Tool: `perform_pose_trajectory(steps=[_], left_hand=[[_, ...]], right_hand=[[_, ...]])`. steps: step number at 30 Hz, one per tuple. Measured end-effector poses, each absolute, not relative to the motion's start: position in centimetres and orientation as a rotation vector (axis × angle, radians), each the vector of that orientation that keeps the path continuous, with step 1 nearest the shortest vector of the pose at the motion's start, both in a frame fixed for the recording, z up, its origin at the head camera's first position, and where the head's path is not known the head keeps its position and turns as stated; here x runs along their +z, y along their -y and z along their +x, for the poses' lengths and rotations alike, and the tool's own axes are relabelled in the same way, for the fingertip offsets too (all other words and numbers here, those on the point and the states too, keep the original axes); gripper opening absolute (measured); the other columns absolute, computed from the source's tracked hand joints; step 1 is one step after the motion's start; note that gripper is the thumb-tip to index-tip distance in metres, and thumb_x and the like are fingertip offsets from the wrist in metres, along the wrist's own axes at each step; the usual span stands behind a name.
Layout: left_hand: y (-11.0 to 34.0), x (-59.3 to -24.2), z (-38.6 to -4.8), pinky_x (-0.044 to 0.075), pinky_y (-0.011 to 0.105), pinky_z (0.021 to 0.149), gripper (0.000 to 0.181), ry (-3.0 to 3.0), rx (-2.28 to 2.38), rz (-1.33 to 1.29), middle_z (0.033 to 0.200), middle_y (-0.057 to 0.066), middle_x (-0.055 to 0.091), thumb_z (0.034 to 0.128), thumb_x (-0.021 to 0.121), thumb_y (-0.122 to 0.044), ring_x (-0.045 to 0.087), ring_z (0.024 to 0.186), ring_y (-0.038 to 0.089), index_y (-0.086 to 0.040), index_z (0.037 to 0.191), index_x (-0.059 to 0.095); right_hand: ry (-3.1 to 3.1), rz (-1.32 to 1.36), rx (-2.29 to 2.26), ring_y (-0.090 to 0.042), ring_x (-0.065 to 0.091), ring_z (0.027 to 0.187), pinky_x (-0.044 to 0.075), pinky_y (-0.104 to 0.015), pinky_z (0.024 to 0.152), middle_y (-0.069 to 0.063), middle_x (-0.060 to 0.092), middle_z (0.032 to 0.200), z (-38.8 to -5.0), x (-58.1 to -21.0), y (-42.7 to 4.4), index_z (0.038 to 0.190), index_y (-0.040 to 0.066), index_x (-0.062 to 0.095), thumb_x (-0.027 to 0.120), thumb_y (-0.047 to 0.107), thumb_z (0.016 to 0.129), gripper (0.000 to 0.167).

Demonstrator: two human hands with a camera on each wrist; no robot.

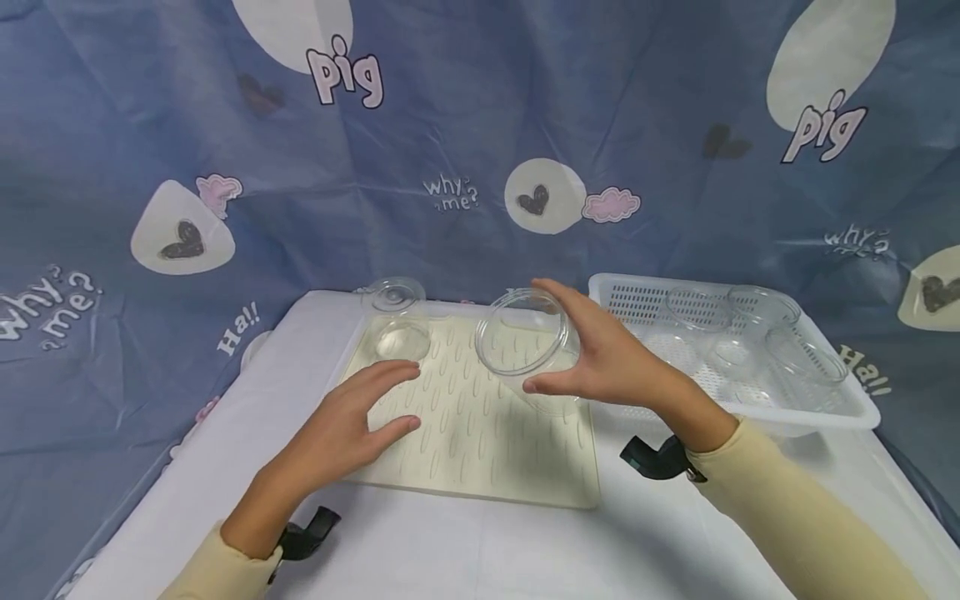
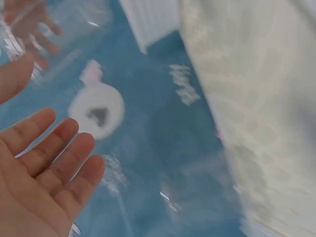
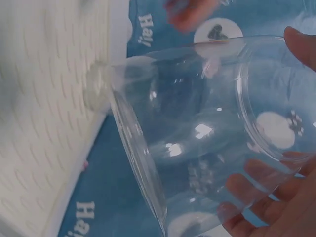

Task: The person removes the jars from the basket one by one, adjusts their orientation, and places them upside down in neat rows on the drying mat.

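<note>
So my blue backdrop is hanging behind the white table, my cream mat is lying on that, and the white basket is sitting to its right. A clear tub is tilting above the mat; my right hand is gripping its side, while my left hand is hovering nearby, fingers loosely extended, holding nothing.
</note>
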State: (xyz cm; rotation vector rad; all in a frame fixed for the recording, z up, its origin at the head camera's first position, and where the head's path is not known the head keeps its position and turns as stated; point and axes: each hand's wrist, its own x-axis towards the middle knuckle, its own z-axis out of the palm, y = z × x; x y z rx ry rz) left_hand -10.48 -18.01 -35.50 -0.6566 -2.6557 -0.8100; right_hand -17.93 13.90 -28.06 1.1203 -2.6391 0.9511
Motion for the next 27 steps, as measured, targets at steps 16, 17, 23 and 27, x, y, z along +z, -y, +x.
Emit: perform_pose_trajectory(steps=[16,17,23,27], left_hand=[[13.1,-32.1,-12.8,0.04,0.051,0.117,0.097,2.763,-1.009,-0.897,0.158,0.001,0.036,0.0759,0.086,-0.035,0.038,0.146,0.023,-0.016,0.155,0.033],[12.9,-32.1,-12.8,0.04,0.05,0.116,0.1,2.778,-1.036,-0.9,0.158,-0.001,0.036,0.075,0.087,-0.036,0.039,0.146,0.021,-0.016,0.156,0.031],[12.3,-31.9,-12.4,0.048,0.045,0.107,0.112,2.818,-1.05,-0.937,0.158,-0.002,0.034,0.0726,0.087,-0.044,0.051,0.133,0.019,-0.014,0.159,0.022],[12.2,-32.0,-12.2,0.053,0.04,0.1,0.109,2.794,-0.991,-0.926,0.155,-0.004,0.038,0.0721,0.087,-0.045,0.058,0.123,0.018,-0.012,0.157,0.027]], right_hand=[[2.586,1.19,0.917,-0.025,0.05,0.135,0.045,-0.049,0.111,-0.006,0.05,0.147,-15.6,-31.4,-11.9,0.148,0.007,0.037,0.095,0.039,0.062,0.108],[2.58,1.198,0.902,-0.024,0.05,0.135,0.045,-0.049,0.111,-0.006,0.05,0.146,-15.5,-31.5,-11.8,0.148,0.007,0.038,0.095,0.039,0.061,0.108],[2.554,1.248,0.808,-0.023,0.05,0.136,0.044,-0.048,0.112,-0.005,0.052,0.145,-14.9,-31.8,-11.5,0.146,0.007,0.04,0.094,0.043,0.061,0.107],[2.542,1.247,0.767,-0.023,0.05,0.135,0.044,-0.048,0.111,-0.005,0.051,0.146,-14.5,-31.9,-11.3,0.147,0.007,0.04,0.093,0.046,0.062,0.107]])
